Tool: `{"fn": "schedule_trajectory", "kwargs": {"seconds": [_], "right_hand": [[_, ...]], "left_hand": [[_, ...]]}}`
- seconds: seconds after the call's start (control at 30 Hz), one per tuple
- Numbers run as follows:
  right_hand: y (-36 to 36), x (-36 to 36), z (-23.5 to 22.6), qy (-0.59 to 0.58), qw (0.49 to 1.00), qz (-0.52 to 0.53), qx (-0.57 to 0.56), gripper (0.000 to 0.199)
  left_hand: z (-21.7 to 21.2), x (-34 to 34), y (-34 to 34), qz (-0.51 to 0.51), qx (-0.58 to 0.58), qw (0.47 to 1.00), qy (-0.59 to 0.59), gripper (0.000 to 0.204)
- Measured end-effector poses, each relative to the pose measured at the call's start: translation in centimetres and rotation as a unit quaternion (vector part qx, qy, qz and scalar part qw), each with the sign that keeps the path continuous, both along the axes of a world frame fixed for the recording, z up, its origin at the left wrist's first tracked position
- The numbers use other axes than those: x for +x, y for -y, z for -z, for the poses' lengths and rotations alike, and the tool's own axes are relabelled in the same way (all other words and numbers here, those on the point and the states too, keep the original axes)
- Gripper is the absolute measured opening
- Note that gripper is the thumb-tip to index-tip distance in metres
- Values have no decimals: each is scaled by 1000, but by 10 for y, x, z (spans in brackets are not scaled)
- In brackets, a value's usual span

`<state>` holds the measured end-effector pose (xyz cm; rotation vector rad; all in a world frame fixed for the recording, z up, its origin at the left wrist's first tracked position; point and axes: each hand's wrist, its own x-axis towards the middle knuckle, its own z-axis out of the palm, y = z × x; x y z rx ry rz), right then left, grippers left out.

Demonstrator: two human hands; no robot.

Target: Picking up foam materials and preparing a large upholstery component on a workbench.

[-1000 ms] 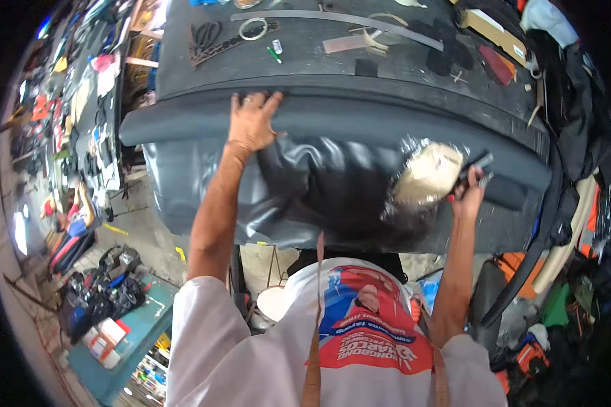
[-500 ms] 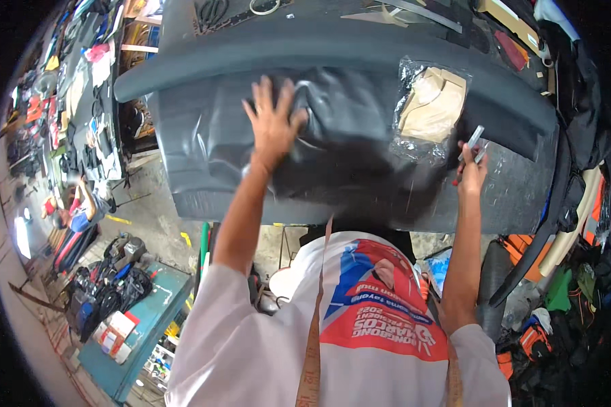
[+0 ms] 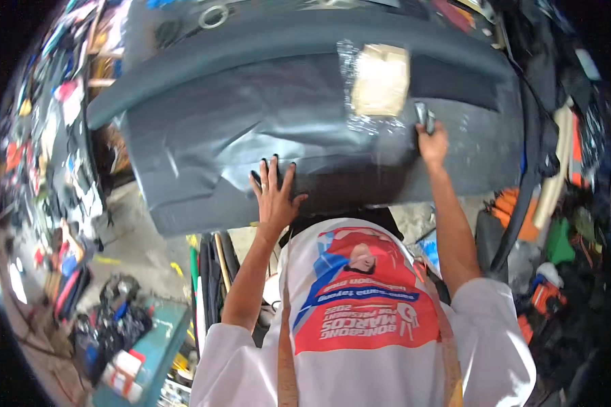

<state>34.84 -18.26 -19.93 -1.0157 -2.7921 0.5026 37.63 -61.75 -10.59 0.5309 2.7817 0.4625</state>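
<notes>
Your left hand [image 3: 273, 193] is pressing flat, fingers spread and pointing away from you, arm stretched forward. Your right hand [image 3: 431, 141] is reaching higher, arm nearly straight, fingers curling closed in a grip.

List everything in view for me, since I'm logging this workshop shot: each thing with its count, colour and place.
Large padded panel: one, dark grey, across the upper half of the picture.
Wrinkled sheet: one, dark grey, stretched over the panel's front face.
Bare patch: one, tan, upper middle of the panel, edged with shiny clear film.
Ring: one, pale, on top of the panel at upper left.
Clutter of tools: many, mixed colours, along the left edge.
Box: one, teal, on the floor at lower left.
Shirt: one, white with a red and blue print, bottom centre.
Left hand: flat on the sheet, fingers spread.
Right hand: holds a small grey tool beside the patch.
</notes>
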Motion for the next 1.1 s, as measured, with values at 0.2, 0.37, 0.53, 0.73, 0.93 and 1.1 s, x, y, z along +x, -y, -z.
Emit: {"fn": "schedule_trajectory", "kwargs": {"seconds": [0.2, 0.37, 0.53, 0.73, 0.93, 1.1], "right_hand": [[-26, 13, -27, 30, 995, 85, -38, 48], [-60, 41, -25, 18, 993, 116, -19, 43], [-81, 56, -54, 18, 985, 174, 10, 40], [-8, -2, -60, -187, 977, -37, -97, 54], [46, -68, -18, -150, 957, 6, -248, 43], [59, -61, -13, -117, 897, -33, -425, 38]], "left_hand": [[14, -22, -55, 115, 21, 993, -24, 71], [26, -22, -80, 123, 14, 991, -54, 60], [34, -25, -85, 101, 13, 988, -117, 47], [37, -24, -93, 115, 35, 984, -131, 36], [13, -21, -140, -37, 235, 971, 36, 30], [51, -36, -134, -251, 391, 870, 167, 35]]}}
